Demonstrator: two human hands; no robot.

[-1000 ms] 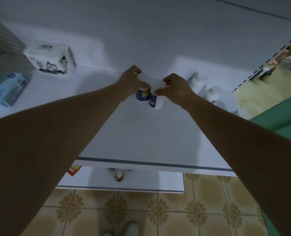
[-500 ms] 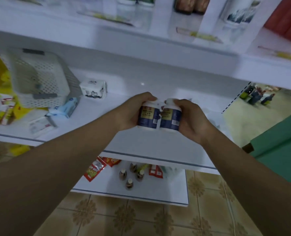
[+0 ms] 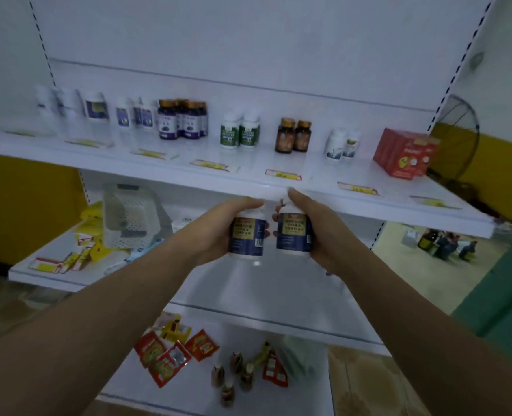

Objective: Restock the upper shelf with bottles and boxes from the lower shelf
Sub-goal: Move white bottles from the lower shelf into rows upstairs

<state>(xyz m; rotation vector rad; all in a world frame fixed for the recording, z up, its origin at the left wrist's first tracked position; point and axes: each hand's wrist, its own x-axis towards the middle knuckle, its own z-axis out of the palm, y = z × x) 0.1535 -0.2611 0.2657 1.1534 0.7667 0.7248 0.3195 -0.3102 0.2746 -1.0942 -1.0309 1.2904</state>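
1. The left hand (image 3: 218,228) curls round a white bottle with a dark blue label (image 3: 246,235), held upright.
2. The right hand (image 3: 320,232) grips a matching second bottle (image 3: 293,234), just beside the first, a narrow gap between them.
3. Both bottles sit in the air just below the front edge of the upper shelf (image 3: 368,202).
4. That shelf carries rows of bottles and a red box (image 3: 406,153) at its right end.
5. The lower shelf (image 3: 266,292) lies beneath the hands, with a white perforated basket (image 3: 130,217) on its left.
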